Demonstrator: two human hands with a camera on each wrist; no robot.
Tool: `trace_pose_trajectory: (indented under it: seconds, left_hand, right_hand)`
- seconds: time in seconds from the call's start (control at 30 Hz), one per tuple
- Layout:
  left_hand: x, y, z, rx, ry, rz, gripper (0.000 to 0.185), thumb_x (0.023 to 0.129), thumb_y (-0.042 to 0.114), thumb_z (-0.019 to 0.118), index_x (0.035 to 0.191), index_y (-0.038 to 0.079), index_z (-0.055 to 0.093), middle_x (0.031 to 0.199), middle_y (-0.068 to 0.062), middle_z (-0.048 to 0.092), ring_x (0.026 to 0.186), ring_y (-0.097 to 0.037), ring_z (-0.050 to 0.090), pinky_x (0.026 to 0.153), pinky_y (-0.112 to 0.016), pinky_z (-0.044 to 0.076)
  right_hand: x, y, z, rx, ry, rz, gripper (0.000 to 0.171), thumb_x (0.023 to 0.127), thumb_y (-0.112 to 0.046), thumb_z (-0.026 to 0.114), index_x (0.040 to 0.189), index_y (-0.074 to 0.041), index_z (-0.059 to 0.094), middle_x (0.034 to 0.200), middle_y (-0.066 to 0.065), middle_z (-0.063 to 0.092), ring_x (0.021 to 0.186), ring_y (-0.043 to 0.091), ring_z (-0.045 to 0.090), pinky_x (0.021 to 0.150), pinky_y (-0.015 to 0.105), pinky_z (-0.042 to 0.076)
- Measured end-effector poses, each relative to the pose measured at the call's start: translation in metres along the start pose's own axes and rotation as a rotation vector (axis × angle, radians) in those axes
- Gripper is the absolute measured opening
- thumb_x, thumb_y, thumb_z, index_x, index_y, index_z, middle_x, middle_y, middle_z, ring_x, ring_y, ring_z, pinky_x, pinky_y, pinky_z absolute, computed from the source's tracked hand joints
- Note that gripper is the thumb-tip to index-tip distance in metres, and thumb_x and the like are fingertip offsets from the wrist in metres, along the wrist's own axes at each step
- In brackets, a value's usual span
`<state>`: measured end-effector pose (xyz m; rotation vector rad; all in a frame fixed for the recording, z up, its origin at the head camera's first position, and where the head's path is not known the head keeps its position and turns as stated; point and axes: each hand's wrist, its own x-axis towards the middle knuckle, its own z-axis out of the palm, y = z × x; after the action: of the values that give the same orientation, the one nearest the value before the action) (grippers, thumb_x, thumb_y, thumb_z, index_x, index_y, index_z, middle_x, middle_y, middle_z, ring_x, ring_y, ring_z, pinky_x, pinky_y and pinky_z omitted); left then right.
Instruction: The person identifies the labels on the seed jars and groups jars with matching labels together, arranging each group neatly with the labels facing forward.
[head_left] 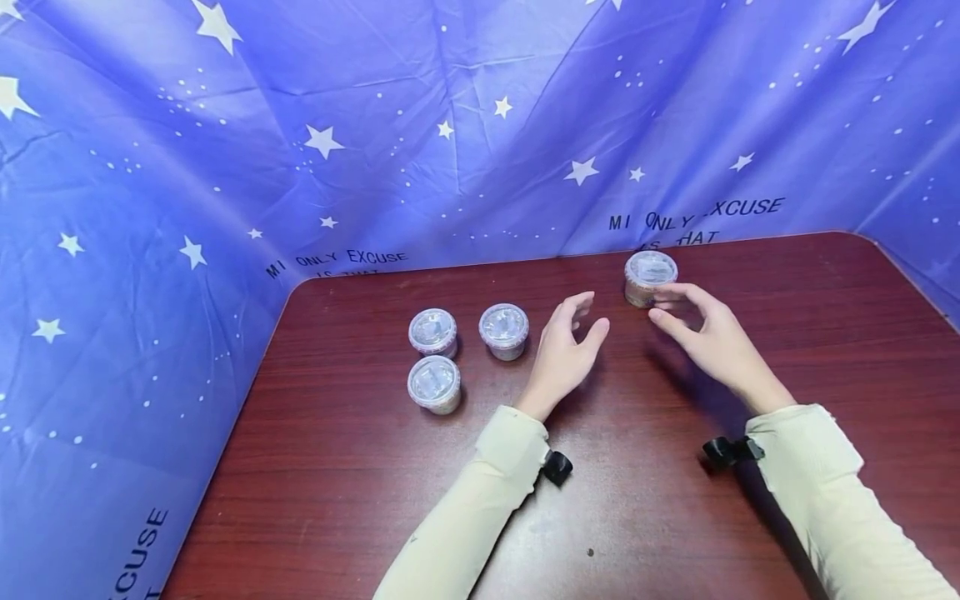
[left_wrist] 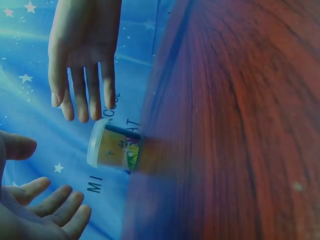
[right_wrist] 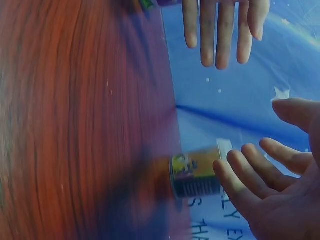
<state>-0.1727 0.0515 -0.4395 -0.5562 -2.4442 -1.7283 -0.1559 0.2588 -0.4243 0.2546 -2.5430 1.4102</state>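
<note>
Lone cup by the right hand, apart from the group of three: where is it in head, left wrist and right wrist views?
Head: the lone cup stands upper centre-right, at the right hand fingertips.
Left wrist: lone cup left of centre, lying sideways in frame, below the right hand.
Right wrist: lone cup lower centre, beside the right hand's fingers.
Shared landmark: the table edge against the starry blue cloth.

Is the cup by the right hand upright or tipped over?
Upright: the cup stands on its base on the table, its clear lid facing up.
</note>
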Motion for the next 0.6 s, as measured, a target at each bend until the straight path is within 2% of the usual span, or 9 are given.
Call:
trace_pose_trajectory:
  seconds: [0.1, 0.3, 0.6]
  left_hand:
    - [0.004, -0.001, 0.003, 0.004, -0.007, 0.0, 0.044, 0.097, 0.017, 0.061, 0.138, 0.006, 0.052, 0.133, -0.012, 0.06, 0.123, -0.024, 0.059, 0.104, -0.029, 0.047]
    - [0.014, -0.002, 0.008, 0.012, -0.018, -0.003, 0.047, 0.096, 0.021, 0.065, 0.139, 0.005, 0.052, 0.134, -0.011, 0.06, 0.123, -0.024, 0.058, 0.103, -0.029, 0.047]
    - [0.031, 0.0, 0.022, -0.027, -0.015, -0.025, 0.046, 0.097, 0.021, 0.063, 0.138, 0.003, 0.051, 0.135, -0.015, 0.059, 0.123, -0.025, 0.058, 0.103, -0.034, 0.048]
  right_hand:
    - [0.001, 0.003, -0.005, 0.005, 0.015, 0.02, 0.041, 0.096, -0.018, 0.065, 0.132, 0.0, 0.056, 0.114, -0.007, 0.062, 0.102, -0.008, 0.054, 0.081, 0.005, 0.043]
    - [0.005, 0.009, -0.01, 0.045, 0.026, 0.086, 0.043, 0.097, -0.021, 0.066, 0.133, 0.0, 0.055, 0.12, 0.01, 0.062, 0.099, -0.011, 0.057, 0.082, 0.006, 0.046]
    - [0.011, 0.015, -0.017, 0.074, 0.07, 0.095, 0.048, 0.095, -0.021, 0.067, 0.133, 0.005, 0.051, 0.112, -0.006, 0.062, 0.096, -0.01, 0.058, 0.079, 0.005, 0.046]
